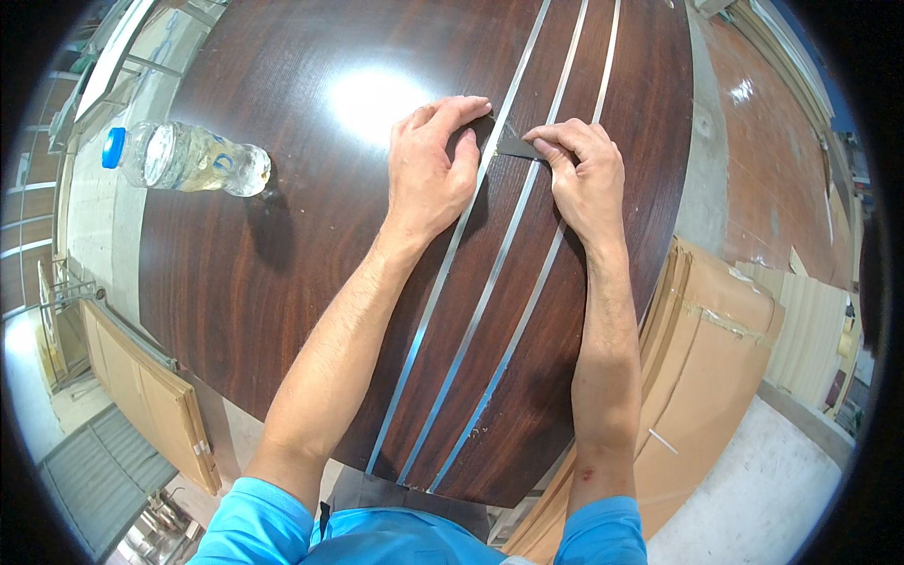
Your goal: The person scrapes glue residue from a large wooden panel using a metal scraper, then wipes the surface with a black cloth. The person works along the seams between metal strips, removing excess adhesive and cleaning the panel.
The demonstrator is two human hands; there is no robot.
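A dark brown wood-grain panel [311, 273] lies in front of me, with three narrow silvery strips [480, 308] running lengthwise along its right part. My right hand [589, 179] pinches a thin dark scraper blade [514, 145] between thumb and fingers. The blade lies low over the leftmost and middle strips. On the left of these strips, my left hand [428, 174] rests on the panel, its fingers stretched forward and the thumb apart. Its fingertips are close to the leftmost strip and the blade. Small bits of debris [476, 433] lie near the strips' near end.
A clear plastic bottle [193, 160] with a blue cap stands on the panel at the left. Flattened cardboard [697, 367] is stacked beside the panel on the right, and more cardboard [151, 391] leans at the lower left. Reddish-brown boards [777, 151] lie at the far right.
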